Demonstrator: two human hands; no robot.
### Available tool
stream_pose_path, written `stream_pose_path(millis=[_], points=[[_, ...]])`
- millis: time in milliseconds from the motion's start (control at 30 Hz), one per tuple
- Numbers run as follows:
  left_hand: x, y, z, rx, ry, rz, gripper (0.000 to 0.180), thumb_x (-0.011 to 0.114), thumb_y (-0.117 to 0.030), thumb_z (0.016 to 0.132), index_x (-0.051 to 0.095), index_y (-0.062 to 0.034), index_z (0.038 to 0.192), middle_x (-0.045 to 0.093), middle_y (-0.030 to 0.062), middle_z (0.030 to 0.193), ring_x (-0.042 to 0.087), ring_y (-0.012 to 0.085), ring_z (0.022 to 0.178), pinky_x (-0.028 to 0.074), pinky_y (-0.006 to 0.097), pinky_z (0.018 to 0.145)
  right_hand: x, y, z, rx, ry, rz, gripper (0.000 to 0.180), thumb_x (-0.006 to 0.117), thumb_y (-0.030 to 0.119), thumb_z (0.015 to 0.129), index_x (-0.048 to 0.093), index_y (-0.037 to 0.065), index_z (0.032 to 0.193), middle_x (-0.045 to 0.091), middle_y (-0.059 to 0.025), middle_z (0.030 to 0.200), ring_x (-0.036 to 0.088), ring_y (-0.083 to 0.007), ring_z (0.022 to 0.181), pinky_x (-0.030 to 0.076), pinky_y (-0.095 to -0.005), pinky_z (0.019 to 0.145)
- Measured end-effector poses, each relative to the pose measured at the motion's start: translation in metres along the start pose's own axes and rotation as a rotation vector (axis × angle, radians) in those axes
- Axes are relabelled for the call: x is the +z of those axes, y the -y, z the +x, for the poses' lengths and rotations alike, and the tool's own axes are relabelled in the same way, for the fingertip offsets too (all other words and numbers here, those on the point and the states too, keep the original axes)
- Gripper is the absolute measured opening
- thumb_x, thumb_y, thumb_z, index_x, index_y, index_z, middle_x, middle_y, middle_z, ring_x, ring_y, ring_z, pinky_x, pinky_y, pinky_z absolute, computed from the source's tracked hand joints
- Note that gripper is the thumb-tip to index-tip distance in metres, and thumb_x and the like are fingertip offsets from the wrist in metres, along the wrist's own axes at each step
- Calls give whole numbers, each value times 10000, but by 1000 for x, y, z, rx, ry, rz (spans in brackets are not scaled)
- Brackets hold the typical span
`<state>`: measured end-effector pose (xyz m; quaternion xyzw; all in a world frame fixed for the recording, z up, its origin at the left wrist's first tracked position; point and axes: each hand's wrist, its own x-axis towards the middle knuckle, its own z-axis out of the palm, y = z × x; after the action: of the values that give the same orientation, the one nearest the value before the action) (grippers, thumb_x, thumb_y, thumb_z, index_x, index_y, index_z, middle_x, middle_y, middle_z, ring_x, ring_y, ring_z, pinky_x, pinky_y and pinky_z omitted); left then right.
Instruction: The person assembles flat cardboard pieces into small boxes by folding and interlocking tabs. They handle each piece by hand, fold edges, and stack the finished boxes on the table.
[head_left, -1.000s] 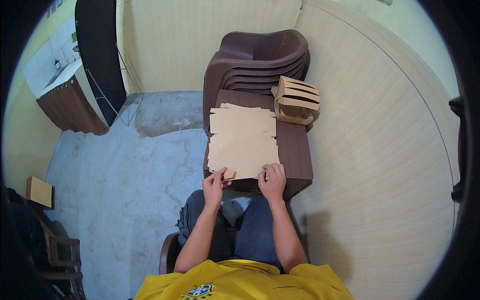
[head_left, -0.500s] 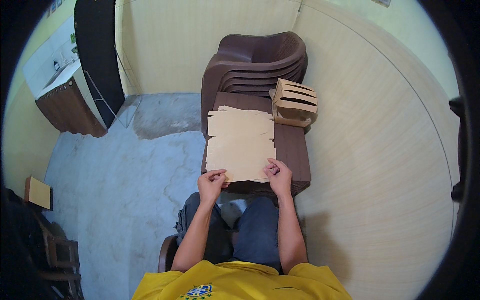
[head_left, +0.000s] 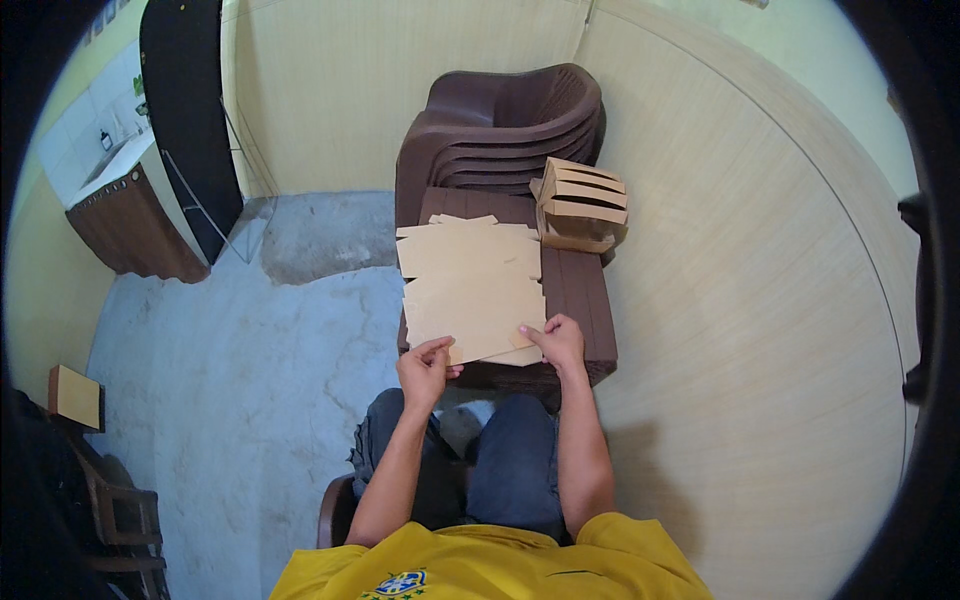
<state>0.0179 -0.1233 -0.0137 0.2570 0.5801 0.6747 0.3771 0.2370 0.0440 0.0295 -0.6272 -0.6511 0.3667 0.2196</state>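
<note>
A flat tan cardboard sheet with notched side edges lies on top of at least one more sheet, which peeks out at the near right edge. My left hand pinches the near left corner of the top sheet. At its near right edge, my right hand grips the same sheet between thumb and fingers. Both sheets rest on a brown surface of stacked plastic pieces in front of me. The top sheet is tilted slightly against what lies beneath it.
Several folded cardboard boxes sit at the far right of the brown surface. Behind them stands a stack of brown plastic chairs. A wood-patterned wall runs along the right. Off to the left are a sink counter and bare concrete floor.
The top sheet has turned a little and shifted left, baring more of the sheet below at the near right. My right hand has moved slightly down along its edge.
</note>
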Motion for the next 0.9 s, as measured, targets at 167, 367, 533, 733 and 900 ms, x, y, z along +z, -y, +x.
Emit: stream_pose_path(millis=[167, 367, 533, 733, 900], points=[[7, -11, -12, 17, -52, -27, 211, 649, -77, 1084, 641, 78, 1227, 773, 189, 926, 802, 250, 735, 662, 332, 607, 18, 8, -27, -332, -296, -182, 425, 880, 433, 868, 674, 62, 889, 682, -133, 817, 706, -339, 766, 561, -501, 725], [22, -28, -26, 9, -308, -317, 327, 715, -108, 1058, 394, -49, 1067, 737, 227, 892, 790, 312, 704, 659, 355, 578, 27, 19, -50, -296, -236, -286, 314, 795, 368, 940, 748, 58, 958, 729, -181, 974, 721, -408, 932, 557, -541, 815], [11, -30, -25, -252, -254, -391, 290, 723, -146, 1054, 561, 79, 1140, 748, 231, 966, 796, 335, 740, 675, 368, 631, 18, 23, -43, -68, 21, 111, 330, 739, 299, 994, 750, -29, 1031, 782, -197, 873, 747, -297, 671, 568, -448, 625], [-11, -17, -17, -333, 2, -232, 309, 674, -168, 1062, 699, 123, 1161, 777, 206, 1008, 801, 304, 786, 668, 356, 671, -4, 24, -42, 251, 292, 585, 344, 686, 263, 1058, 739, -74, 1014, 778, -200, 805, 720, -199, 568, 463, -276, 445], [-7, -8, -15, -273, 7, -297, 246, 668, -135, 1045, 726, 104, 1057, 780, 212, 955, 800, 298, 747, 662, 357, 632, 4, 20, -47, 162, 261, 576, 344, 679, 265, 1073, 738, -65, 994, 773, -185, 825, 718, -206, 558, 439, -288, 436]])
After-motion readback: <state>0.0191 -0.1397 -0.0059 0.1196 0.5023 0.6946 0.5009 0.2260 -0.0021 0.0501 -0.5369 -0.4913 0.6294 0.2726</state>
